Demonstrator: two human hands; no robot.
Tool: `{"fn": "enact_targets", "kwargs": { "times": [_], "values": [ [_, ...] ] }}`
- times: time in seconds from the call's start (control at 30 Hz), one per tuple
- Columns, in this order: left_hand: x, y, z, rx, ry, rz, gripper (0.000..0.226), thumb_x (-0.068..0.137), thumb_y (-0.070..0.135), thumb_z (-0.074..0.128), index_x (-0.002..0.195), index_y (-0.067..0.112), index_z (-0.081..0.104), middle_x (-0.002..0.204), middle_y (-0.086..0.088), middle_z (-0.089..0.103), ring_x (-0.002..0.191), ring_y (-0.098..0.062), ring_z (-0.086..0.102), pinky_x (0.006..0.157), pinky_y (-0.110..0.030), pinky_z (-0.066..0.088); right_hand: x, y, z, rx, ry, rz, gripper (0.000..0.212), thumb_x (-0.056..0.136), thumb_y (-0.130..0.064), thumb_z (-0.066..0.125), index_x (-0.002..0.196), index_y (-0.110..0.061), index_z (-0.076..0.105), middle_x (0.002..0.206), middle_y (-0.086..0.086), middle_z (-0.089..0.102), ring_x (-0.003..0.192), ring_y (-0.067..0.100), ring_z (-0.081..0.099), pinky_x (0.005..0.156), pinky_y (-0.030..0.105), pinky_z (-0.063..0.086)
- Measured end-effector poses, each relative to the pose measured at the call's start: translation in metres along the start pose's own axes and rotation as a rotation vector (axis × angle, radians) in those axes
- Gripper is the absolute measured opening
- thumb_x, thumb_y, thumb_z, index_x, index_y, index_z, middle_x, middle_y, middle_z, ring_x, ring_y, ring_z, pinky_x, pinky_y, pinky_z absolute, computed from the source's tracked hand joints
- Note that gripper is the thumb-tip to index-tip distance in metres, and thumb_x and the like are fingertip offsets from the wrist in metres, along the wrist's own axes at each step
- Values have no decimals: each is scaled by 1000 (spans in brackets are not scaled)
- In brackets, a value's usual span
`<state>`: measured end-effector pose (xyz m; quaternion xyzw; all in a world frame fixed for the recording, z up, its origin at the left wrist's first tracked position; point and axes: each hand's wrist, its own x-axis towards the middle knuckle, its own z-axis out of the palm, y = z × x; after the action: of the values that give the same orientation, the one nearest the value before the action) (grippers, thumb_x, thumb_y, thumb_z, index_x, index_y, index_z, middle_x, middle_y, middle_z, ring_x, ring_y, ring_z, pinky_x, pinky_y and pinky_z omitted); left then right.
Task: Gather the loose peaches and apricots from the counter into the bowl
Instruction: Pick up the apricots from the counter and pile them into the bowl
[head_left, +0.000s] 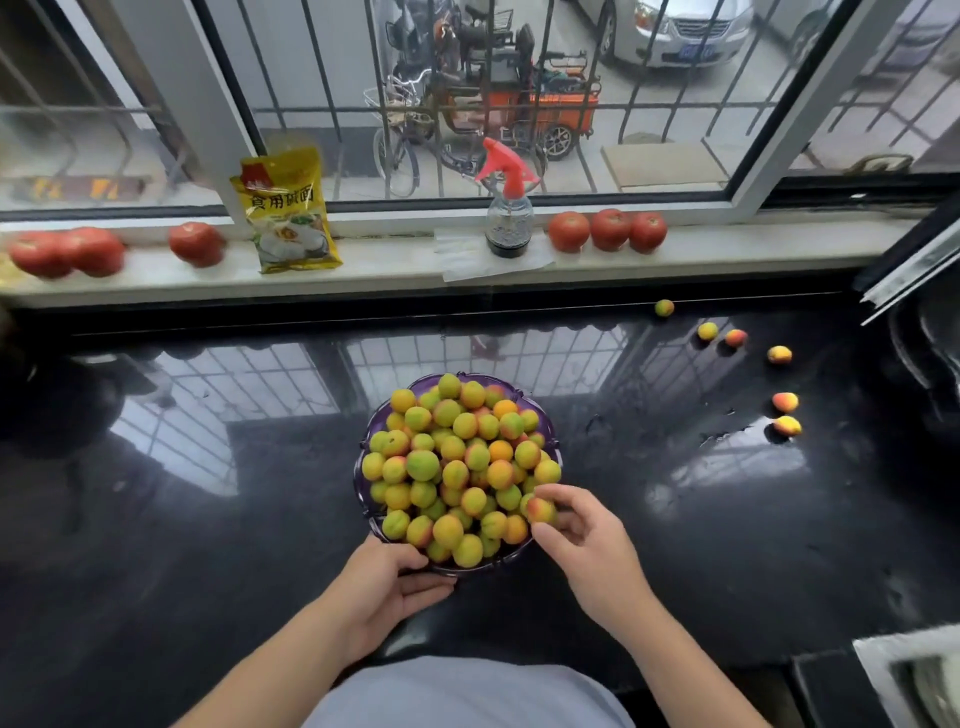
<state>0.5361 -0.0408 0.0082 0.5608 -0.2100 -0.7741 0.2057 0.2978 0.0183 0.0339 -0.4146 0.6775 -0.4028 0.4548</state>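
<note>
Head view: purple bowl (363, 470) sits mid-counter toward the near edge, heaped well above its rim with small peaches and apricots. Right hand (582, 535) pinches one blushed fruit (540, 510) between thumb and fingertips, right at the bowl's near-right rim, touching the pile. Left hand (387, 582) holds the near rim, fingers curled under it, steadying. Six loose fruits remain on the dark counter (208, 545) toward the far right: one (664, 307) by the back edge, a pair (721, 334) near it, one (780, 354) further right, two (786, 414) nearer in. Judgement: the pile is steep, so the held fruit should be nested into a hollow between neighbours, not set on a slope, and released slowly; a roll-off looks likely otherwise. Left grip should keep the bowl from sliding on the glossy, wet-looking surface. Windowsill (395, 262) behind carries tomatoes (608, 230), a spray bottle (508, 218), a yellow packet (288, 213).
</note>
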Motion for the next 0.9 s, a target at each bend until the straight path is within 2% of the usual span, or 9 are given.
{"fn": "enact_targets", "kwargs": {
  "times": [0.13, 0.3, 0.37, 0.47, 0.6, 0.77, 0.9],
  "values": [
    [-1, -1, -1, -1, 0, 7, 56, 94, -13, 41, 139, 21, 49, 114, -23, 75, 99, -44, 75, 84, -49, 62, 7, 4, 11, -484, 82, -238, 37, 88, -19, 78, 122, -27, 66, 111, -20, 57, 90, 2, 58, 81, 20, 53],
    [0, 0, -4, -1, 12, -9, 60, 93, -13, 43, 141, 23, 48, 117, -21, 75, 101, -42, 75, 87, -48, 61, 13, -1, 22, -602, 126, -324, 37, 86, -24, 80, 121, -24, 67, 96, -31, 46, 95, 4, 53, 84, 19, 46],
    [0, 1, -5, 2, 6, -8, 62, 92, -14, 43, 140, 24, 49, 120, -19, 75, 104, -42, 74, 91, -50, 60, 14, 1, 24, -652, 128, -362, 39, 83, -24, 82, 119, -22, 69, 98, -30, 48, 97, 6, 52, 88, 25, 50],
    [0, 2, -6, -6, -2, -6, 62, 91, -15, 43, 138, 25, 51, 121, -17, 75, 106, -42, 74, 96, -52, 58, 17, 9, 25, -753, 131, -426, 39, 80, -27, 84, 116, -23, 70, 105, -14, 65, 99, 11, 53, 89, 34, 53],
    [2, 3, -7, -20, -3, -12, 63, 90, -16, 44, 139, 24, 51, 122, -17, 75, 106, -42, 74, 95, -52, 59, 19, 14, 27, -786, 185, -470, 35, 83, -33, 80, 116, -24, 71, 105, -13, 65, 98, 11, 52, 88, 32, 50],
    [4, 2, -7, -49, -10, -15, 64, 91, -16, 43, 141, 22, 49, 123, -18, 74, 106, -42, 74, 95, -52, 59, 21, 17, 30, -785, 160, -448, 37, 85, -36, 77, 120, -26, 69, 110, -13, 63, 104, 10, 51, 93, 33, 50],
    [5, 1, -5, -126, -31, -18, 65, 91, -18, 39, 144, 18, 49, 124, -22, 72, 106, -44, 73, 91, -52, 60, 17, 20, 24, -616, 135, -345, 48, 86, -40, 77, 130, -28, 60, 120, -17, 57, 114, 5, 46, 100, 23, 40]
  ]
}}
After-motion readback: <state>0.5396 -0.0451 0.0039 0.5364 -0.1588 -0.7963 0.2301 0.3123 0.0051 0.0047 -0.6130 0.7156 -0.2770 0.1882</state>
